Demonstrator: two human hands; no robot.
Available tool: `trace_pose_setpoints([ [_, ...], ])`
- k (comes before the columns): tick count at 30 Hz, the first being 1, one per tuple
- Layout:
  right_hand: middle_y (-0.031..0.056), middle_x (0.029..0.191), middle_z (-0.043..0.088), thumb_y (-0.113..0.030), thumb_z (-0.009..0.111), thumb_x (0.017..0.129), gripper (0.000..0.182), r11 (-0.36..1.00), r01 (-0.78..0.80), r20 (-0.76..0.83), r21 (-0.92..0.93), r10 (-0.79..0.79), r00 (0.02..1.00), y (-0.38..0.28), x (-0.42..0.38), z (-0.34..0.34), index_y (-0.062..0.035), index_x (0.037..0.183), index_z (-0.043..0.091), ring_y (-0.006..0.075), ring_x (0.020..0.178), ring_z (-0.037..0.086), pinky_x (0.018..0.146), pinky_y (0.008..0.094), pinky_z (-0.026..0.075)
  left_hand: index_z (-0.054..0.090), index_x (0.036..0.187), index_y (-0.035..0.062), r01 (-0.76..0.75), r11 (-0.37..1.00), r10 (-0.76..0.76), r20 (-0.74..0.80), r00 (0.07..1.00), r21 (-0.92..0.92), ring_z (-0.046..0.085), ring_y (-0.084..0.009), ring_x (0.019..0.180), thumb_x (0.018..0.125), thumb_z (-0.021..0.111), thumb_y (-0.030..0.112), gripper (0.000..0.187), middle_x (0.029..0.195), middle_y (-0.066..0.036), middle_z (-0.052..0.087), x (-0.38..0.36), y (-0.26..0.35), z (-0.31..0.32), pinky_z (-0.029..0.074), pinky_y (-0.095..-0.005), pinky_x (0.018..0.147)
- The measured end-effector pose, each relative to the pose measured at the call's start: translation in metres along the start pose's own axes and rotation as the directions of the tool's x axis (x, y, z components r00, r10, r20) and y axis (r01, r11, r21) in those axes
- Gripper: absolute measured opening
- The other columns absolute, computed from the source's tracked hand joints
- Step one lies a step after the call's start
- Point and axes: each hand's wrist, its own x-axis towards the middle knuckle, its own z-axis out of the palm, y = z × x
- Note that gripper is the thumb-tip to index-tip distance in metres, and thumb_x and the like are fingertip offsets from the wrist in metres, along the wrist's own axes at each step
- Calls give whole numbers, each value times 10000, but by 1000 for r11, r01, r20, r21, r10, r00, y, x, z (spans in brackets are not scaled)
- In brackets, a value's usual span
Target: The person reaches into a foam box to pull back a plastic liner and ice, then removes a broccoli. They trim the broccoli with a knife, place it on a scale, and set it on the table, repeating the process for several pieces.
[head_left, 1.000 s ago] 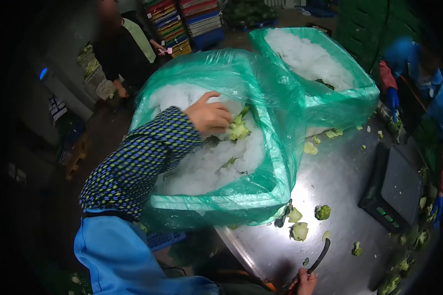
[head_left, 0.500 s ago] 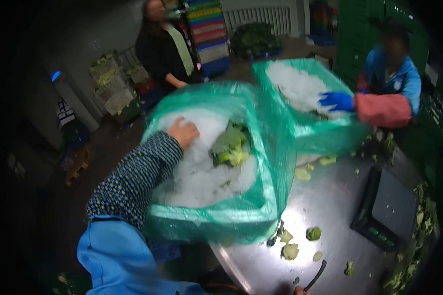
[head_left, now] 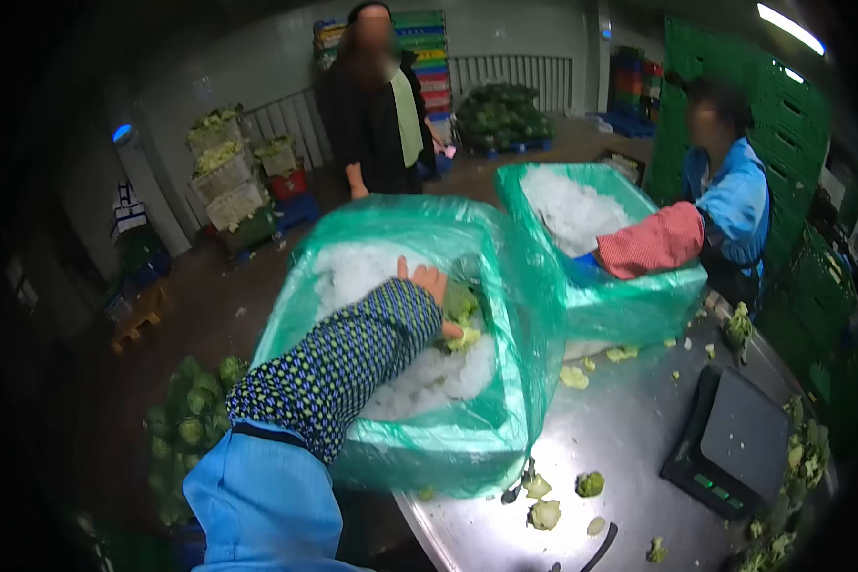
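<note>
My left hand [head_left: 429,283] reaches into a box lined with green plastic film [head_left: 429,437]. Its fingers and thumb close around a head of broccoli [head_left: 463,307], partly hidden behind the hand. Crushed ice [head_left: 353,267] lies around the broccoli in the box. At the bottom edge shows a dark curved knife blade [head_left: 601,548] over the metal table; its handle and my right hand are out of the picture.
A second green-lined box of ice [head_left: 629,305] stands behind, a co-worker's sleeved arm [head_left: 653,240] inside it. A black scale [head_left: 734,439] and broccoli scraps [head_left: 544,515] lie on the steel table [head_left: 629,410]. Another person [head_left: 367,114] stands beyond. Crates [head_left: 234,195] are stacked at the back left.
My left hand has moved right across the ice onto the broccoli and closed on it. My right fingers have left the view. The co-worker's arm has moved left, deeper into the other box.
</note>
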Motion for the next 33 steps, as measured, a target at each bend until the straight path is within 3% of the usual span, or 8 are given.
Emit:
trace_pose_setpoints([
  [4,22,502,501,-265,528,914,290,1000,21,-22,6,-21,1000,24,7,-15,-72,699,508,100,394,453,364,230,334,426,1287,40,-3,992,1,-19,1000,-124,281,-286,1278,559,675,662,989,1298,-138,398,-15,-1,8,65,-573,1067],
  [6,23,504,502,-256,521,917,285,1000,2,-27,28,-1,1000,21,5,-18,-69,703,507,103,391,449,365,230,336,466,1222,76,-103,991,63,-370,927,-89,278,-318,1253,541,749,498,850,1265,-132,398,-35,-3,29,115,-541,1052],
  [9,32,503,505,-248,503,924,293,999,-33,-88,40,37,995,14,1,-10,-65,696,507,111,386,446,366,236,340,451,1219,71,-165,961,60,-411,910,-224,305,-304,1236,525,754,405,827,1243,-135,413,-49,-8,48,181,-490,1018],
  [15,23,504,493,-251,524,917,270,999,-34,12,-20,34,999,3,2,9,-70,717,510,106,388,434,367,244,335,424,1211,-1,-106,908,5,-242,970,-406,381,-275,1132,560,738,427,840,1186,-148,443,-30,-1,25,221,-445,984],
  [18,14,505,482,-251,540,912,258,999,-28,26,-34,29,999,1,2,19,-74,727,509,99,391,424,368,243,330,408,1261,11,-68,994,53,-165,985,-87,342,-289,1196,524,735,511,949,1243,-153,430,-11,6,20,193,-463,1018],
  [21,-3,507,463,-249,556,908,251,999,14,36,-45,-12,999,-2,-1,21,-79,730,506,82,398,403,368,239,319,369,1298,54,-26,998,26,-2,1000,-56,299,-298,1238,523,737,508,971,1273,-139,409,-5,6,11,178,-469,1032],
  [26,-14,523,463,-252,553,911,241,999,38,-1,7,-38,999,9,-1,12,-83,745,511,73,408,397,372,230,313,384,1207,60,-178,912,41,-351,936,-369,257,-356,1280,513,791,201,817,1239,-149,411,-42,4,34,153,-504,1043],
  [33,-25,560,483,-255,564,904,244,997,51,5,-51,-51,999,4,-6,7,-70,748,528,64,453,412,407,221,318,409,1156,75,-318,871,26,-612,790,-374,308,-383,1244,490,770,138,760,1162,-125,446,-91,-8,13,197,-467,1013],
])
